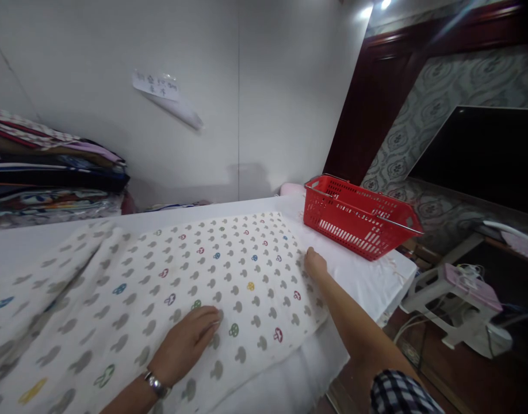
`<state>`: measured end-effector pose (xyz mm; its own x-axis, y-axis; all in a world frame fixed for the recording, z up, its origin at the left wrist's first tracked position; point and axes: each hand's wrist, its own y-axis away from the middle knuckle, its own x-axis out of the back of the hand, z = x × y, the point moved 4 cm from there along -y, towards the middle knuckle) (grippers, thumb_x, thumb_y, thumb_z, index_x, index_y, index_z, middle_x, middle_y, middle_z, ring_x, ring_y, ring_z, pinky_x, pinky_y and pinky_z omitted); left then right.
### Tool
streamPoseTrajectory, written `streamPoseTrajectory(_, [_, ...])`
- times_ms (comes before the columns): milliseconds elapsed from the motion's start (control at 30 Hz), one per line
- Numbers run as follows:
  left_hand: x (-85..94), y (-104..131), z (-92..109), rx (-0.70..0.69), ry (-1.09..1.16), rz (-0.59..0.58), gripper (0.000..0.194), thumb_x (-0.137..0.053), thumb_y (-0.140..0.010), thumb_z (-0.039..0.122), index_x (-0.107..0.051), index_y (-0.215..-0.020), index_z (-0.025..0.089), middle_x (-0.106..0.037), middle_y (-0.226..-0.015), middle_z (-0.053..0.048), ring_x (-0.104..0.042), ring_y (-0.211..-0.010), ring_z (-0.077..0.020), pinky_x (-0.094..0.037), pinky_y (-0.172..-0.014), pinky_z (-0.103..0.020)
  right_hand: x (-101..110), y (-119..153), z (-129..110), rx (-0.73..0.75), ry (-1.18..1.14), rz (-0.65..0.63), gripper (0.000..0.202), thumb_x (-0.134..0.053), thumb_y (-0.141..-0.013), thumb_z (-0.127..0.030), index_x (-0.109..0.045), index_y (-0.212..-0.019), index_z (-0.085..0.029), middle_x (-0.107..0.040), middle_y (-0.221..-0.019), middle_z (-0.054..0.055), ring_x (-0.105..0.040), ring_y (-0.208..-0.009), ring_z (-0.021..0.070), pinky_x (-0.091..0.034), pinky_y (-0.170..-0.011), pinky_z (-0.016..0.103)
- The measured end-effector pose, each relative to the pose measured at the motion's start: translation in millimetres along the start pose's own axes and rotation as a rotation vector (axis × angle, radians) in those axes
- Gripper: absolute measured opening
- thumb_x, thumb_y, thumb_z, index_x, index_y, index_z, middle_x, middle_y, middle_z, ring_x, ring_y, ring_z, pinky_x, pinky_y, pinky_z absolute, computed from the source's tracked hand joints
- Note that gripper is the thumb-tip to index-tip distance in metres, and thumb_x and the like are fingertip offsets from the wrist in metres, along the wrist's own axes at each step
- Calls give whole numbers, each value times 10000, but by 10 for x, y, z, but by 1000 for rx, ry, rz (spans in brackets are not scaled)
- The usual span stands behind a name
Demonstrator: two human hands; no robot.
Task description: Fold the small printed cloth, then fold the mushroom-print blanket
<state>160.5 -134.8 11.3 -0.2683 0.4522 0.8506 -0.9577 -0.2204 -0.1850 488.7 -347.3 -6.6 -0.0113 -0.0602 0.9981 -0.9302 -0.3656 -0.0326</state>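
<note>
Near the worktop's point(363, 282) front edge, the left hand point(186, 344) presses flat and open on the mushroom-print cloth point(182, 276), the right hand point(314, 263) rests open at its far-right corner, beside a red basket point(359, 215).

A cloth point(195, 276) lies spread on the table point(367, 282), covering its left and middle. The left hand point(188, 342) rests flat on the cloth's near part; the right hand point(314, 263) touches its right edge. A basket point(359, 215) stands on the table's far right corner. Folded fabrics point(52, 172) are stacked at the far left, behind the table.
</note>
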Motion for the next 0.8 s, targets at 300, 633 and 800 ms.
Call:
streamPoseTrajectory(300, [-53,-23,47,-94,-44,36,260,-409,-864,315,-657,-903,250,-638,-1029,-4,-592,-935,-141,-509,-800,-248,-12,-2,225,33,48,15,285,-250,-931,-209,-486,-1068,-127,-633,-957,122,-617,-835,192,-401,-675,259])
streamPoseTrajectory(633, [-28,79,-207,-160,-177,157,225,-460,-848,340,-661,-885,246,-648,-1022,-15,-602,-933,-158,-508,-827,-287,-10,-247,98,44,56,-28,335,-338,-915,-374,-525,-1053,-132,-632,-986,137,-606,-903,227,-419,-719,295])
streamPoseTrajectory(800, [-65,72,-234,-179,-214,201,223,-454,-849,328,-656,-889,242,-649,-999,-20,-598,-934,-170,-505,-822,-313,-22,-496,-87,38,33,-43,359,-318,-922,-393,-527,-1065,-138,-620,-1018,130,-591,-939,224,-425,-742,297])
